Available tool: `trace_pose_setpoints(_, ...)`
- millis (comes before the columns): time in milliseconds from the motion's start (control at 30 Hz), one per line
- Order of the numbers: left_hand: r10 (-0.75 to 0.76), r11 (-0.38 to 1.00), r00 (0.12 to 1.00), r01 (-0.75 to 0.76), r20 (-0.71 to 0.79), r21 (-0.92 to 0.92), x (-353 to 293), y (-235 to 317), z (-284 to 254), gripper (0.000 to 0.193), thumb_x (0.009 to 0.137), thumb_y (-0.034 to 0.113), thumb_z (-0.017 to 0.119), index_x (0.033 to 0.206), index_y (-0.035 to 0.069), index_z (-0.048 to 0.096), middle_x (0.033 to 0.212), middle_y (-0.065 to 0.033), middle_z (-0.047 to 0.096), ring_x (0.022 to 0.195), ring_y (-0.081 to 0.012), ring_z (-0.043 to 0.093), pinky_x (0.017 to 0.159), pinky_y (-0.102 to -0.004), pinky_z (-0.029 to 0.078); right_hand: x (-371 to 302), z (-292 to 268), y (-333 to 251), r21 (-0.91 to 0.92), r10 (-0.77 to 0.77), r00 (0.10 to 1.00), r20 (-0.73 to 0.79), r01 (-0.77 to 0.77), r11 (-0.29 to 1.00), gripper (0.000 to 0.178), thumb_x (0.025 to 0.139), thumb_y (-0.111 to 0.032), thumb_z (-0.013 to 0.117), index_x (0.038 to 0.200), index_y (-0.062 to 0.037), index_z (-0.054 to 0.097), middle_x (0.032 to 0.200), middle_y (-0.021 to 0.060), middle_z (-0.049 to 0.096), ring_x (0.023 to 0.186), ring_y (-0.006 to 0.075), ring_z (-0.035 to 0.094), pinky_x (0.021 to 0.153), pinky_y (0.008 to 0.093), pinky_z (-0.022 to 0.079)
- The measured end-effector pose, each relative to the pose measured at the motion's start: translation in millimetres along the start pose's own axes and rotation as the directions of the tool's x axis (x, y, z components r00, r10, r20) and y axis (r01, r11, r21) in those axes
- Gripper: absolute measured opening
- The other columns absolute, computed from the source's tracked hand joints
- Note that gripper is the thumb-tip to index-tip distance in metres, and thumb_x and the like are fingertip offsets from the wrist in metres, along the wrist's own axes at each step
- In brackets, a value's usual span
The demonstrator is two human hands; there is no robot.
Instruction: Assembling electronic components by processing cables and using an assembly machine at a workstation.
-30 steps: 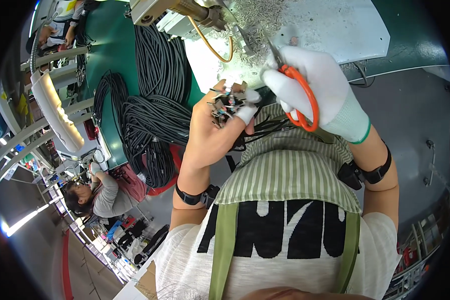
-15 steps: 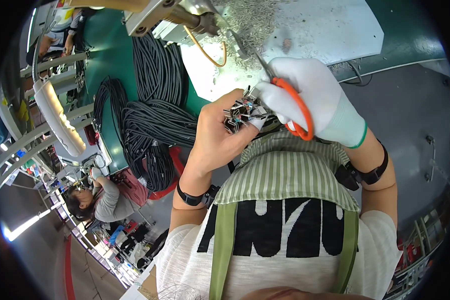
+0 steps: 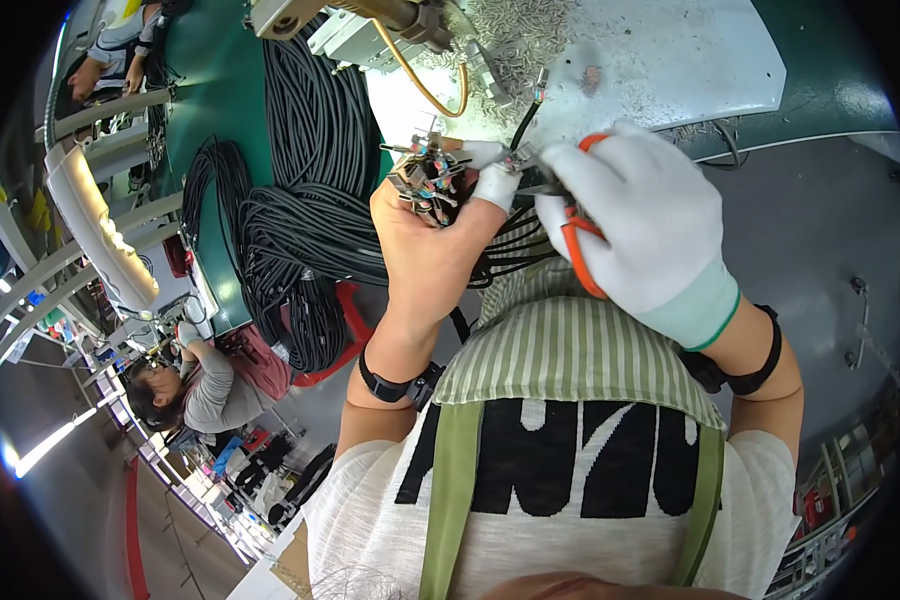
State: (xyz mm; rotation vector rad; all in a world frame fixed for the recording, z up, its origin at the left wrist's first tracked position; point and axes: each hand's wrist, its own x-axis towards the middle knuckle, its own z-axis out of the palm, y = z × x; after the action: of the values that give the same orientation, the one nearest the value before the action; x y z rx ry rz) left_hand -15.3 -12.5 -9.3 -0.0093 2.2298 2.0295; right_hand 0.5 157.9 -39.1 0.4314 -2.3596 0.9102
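My left hand, bare with white covers on the thumb and a fingertip, grips a bundle of black cables whose stripped ends carry small metal connectors and coloured wires. One black cable stands out from the bundle toward the board, a connector at its tip. My right hand, in a white glove, is closed round orange-handled scissors. Their blades point left, close to my left thumb and a metal connector. Whether the blades touch it I cannot tell.
A white board strewn with small metal bits lies ahead, under a machine head with a yellow tube. Coils of black cable cover the green table on the left. A lit lamp and a co-worker are farther left.
My left hand has shifted slightly left with the bundle. The scissors have swung from pointing up at the board to pointing left. A single cable now sticks out between the hands.
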Motion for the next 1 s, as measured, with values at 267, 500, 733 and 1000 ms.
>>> trace_pose_setpoints(267, 0.247, 0.946, 0.967, -0.256, 0.068, 0.198, -0.8, -2.3, 7.6, 0.026, 0.075, -0.005, 0.068, 0.098, -0.002, 0.058, 0.081, -0.0014, 0.065, 0.072, -0.0052, 0.058, 0.068, -0.0207, 0.048, -3.1, -15.8, -6.5, 0.252, 0.214, 0.889, 0.405, -0.334, 0.908, 0.015, 0.081, -0.017, 0.068, 0.081, -0.0054, 0.058, 0.061, 0.0097, 0.055, 0.051, 0.0263, 0.056, 0.048, 0.0334, 0.042)
trace_pose_setpoints(500, 0.235, 0.942, 0.964, -0.258, 0.127, 0.214, 2.0, -3.8, 5.9, 0.023, 0.074, -0.007, 0.067, 0.094, -0.001, 0.059, 0.077, -0.0002, 0.062, 0.071, -0.0048, 0.056, 0.067, -0.0193, 0.046, -2.6, -16.4, -1.1, 0.364, 0.236, 0.824, 0.515, -0.460, 0.810, 0.013, 0.083, -0.016, 0.064, 0.082, -0.0045, 0.058, 0.061, 0.0102, 0.055, 0.052, 0.0282, 0.056, 0.047, 0.0331, 0.040)
trace_pose_setpoints(733, 0.001, 0.983, 0.998, -0.013, 0.066, 0.183, 1.6, -6.7, 5.1, 0.015, 0.075, -0.006, 0.067, 0.088, -0.001, 0.060, 0.073, 0.0012, 0.060, 0.067, -0.0039, 0.054, 0.062, -0.0194, 0.044, -9.9, -5.7, 0.3, 0.125, 0.173, 0.949, 0.263, -0.212, 0.969, 0.013, 0.084, -0.017, 0.063, 0.084, -0.0047, 0.060, 0.058, 0.0101, 0.053, 0.048, 0.0247, 0.055, 0.046, 0.0316, 0.040)
trace_pose_setpoints(1000, -0.232, 0.966, 0.958, 0.247, 0.170, -0.076, 16.5, -20.3, -12.5, 0.007, 0.082, -0.001, 0.065, 0.088, -0.002, 0.060, 0.068, -0.0008, 0.057, 0.058, -0.0069, 0.051, 0.052, -0.0232, 0.041, 3.1, -6.6, 14.9, 0.446, 0.175, 0.561, 0.809, -0.781, 0.437, 0.024, 0.092, -0.024, 0.056, 0.086, -0.0018, 0.062, 0.054, -0.0001, 0.050, 0.049, 0.0051, 0.051, 0.046, 0.0250, 0.040)
